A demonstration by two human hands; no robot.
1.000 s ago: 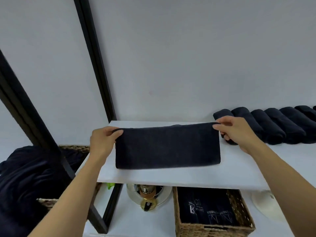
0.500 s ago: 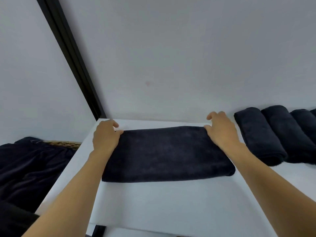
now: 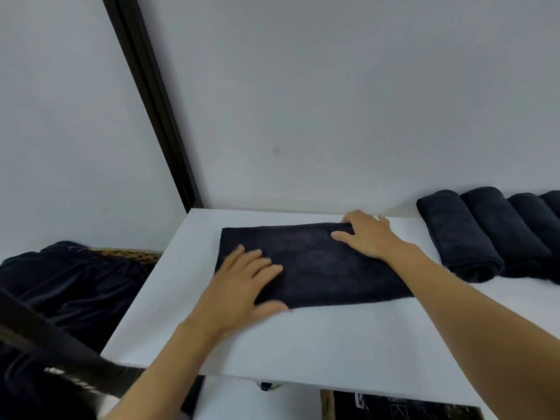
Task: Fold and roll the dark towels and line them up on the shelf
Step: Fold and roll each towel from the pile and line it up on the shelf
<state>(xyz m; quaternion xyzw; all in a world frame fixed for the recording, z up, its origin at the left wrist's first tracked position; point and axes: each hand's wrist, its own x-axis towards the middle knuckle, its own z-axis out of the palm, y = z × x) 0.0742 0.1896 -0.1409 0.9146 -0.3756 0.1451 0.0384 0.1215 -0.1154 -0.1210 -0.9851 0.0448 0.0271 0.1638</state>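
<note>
The only writing is showing low on the right, under the shelf: white lettering on dark fabric (image 3: 394,409) lying in a lower basket (image 3: 327,404), too cut off to read.

At the far left a heap of dark cloth (image 3: 69,283) is spilling over a woven basket (image 3: 130,254), only a strip of whose rim is peeking out. A blurred black bar (image 3: 45,338) is crossing the near left corner and covering part of that heap. A black frame post (image 3: 151,101) is slanting up from the shelf's far left corner.

The folded dark towel (image 3: 315,268) is lying flat across the middle of the white shelf (image 3: 303,338), its long side running left to right. The left hand (image 3: 242,283) is pressing down on the towel's near left part, palm flat, fingers straight and spread, clasping nothing. The right hand (image 3: 366,237) is resting palm down on the towel's far right corner, fingers spread and only slightly bent, their tips reaching past the far edge, thumb stretched leftward over the cloth; it is gripping nothing that I can see. The right forearm is hiding the towel's right end.

Further right, rolled towels (image 3: 460,234) are lying side by side, touching, against the back and running out of view.

Behind everything a plain pale wall (image 3: 333,86) is filling the room, with a small pink mark (image 3: 275,150) on it.
</note>
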